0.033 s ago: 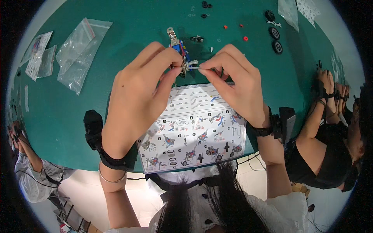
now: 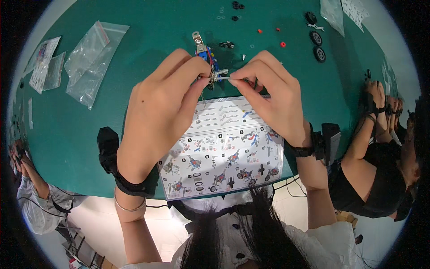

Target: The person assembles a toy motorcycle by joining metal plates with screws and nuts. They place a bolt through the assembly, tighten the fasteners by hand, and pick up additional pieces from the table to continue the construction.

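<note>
Over a green table [image 2: 67,130], my left hand [image 2: 163,112] pinches a small metal construction model [image 2: 207,56] with a blue part, thumb and fingers closed on its near end. My right hand [image 2: 271,96] meets it from the right, with its fingertips shut on a thin silver piece [image 2: 225,78] that touches the model. Both hands hover above a printed instruction sheet [image 2: 224,157] that lies near the table's front edge. A black strap sits on each wrist.
Clear plastic bags [image 2: 92,58] and small packets [image 2: 45,62] lie at the far left. Black wheels [image 2: 318,45], red bits [image 2: 282,44] and black rings [image 2: 235,6] are scattered at the back. Another person's hands [image 2: 376,98] work at the right, and a third person [image 2: 31,193] is at the left.
</note>
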Demonstrator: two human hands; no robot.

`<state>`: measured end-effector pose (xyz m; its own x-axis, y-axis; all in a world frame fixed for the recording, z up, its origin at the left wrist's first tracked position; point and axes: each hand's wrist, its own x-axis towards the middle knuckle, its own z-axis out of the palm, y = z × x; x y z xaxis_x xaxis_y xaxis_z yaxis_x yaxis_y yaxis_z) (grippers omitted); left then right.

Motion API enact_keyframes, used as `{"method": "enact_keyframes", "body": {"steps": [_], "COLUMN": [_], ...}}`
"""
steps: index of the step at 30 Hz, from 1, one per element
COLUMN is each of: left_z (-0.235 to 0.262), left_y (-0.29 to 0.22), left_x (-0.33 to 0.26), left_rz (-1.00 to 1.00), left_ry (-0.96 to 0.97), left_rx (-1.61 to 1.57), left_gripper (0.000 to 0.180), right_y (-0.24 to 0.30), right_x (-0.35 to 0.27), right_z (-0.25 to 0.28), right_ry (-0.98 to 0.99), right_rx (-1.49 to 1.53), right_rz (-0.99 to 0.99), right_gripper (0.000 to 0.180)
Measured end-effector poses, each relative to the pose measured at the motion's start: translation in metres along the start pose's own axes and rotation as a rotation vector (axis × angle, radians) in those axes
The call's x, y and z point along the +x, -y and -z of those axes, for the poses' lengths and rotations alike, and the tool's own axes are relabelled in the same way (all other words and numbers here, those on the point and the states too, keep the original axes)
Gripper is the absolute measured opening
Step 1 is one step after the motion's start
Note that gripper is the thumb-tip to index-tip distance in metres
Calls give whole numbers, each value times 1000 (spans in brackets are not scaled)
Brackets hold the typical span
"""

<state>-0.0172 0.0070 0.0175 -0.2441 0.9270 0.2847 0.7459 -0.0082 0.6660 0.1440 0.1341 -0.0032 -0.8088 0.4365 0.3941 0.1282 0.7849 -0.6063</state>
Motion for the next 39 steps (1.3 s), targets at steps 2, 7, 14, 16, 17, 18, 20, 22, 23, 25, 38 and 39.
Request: {"method": "enact_keyframes", "body": {"steps": [2,7,14,16,17,18,20,22,23,25,38,39], "left_z": [0,6,18,24,26,26,27,27,26,20,-14,-17], "left_y": [-1,-5,-9,-9,-9,-9,-6,-4,-1,2,1,2], "left_x": [-2,-5,-1,4,6,9,13,15,14,9,-10,-11], "left_rz": [-12,-101,-306,-354,-408,-466,-502,-539,-494,-452,53,65], "left_ry": [0,19,167,229,257,286,299,312,292,273,-114,-136], "left_rx": [50,319,631,692,719,739,738,733,657,591,-14,-38], "left_gripper": [13,12,25,28,29,29,29,29,27,25,21,20], "right_y": [-1,-3,-5,-3,-3,-4,-7,-8,-8,-6,-3,-2], "right_x": [0,-1,-1,0,1,1,1,0,-1,-2,-3,-3], "right_z": [-1,-3,-4,-3,-2,-2,-2,-1,0,0,-4,-4], "right_ry": [0,-33,-54,-46,-54,-44,-42,-32,-37,-51,-49,-50], "right_rx": [8,9,19,5,12,9,9,10,11,35,9,6], "right_rz": [-3,46,68,86,87,81,72,81,77,97,93,83], "right_gripper": [12,14,16,15,15,15,14,13,13,12,12,12]}}
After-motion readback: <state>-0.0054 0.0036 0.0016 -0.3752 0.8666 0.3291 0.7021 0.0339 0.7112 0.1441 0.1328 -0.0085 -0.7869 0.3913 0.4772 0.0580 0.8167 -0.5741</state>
